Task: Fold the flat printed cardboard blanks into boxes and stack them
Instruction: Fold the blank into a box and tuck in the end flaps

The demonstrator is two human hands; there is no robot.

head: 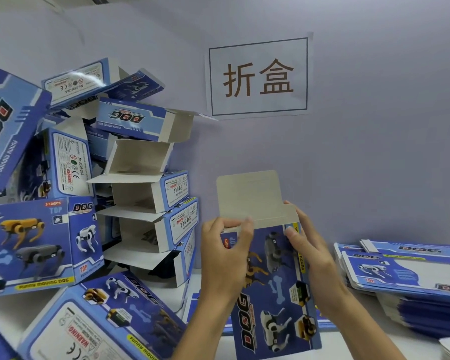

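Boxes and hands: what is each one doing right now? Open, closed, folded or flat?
Box in the hands: held upright, top flap open and standing up.
Left hand: grips the box's upper left corner.
Right hand: grips the upper right corner.
Folded boxes: piled at left, several ends open.
Flat blanks: stacked at right, unfolded.
Wall sign: stuck flat on the wall.
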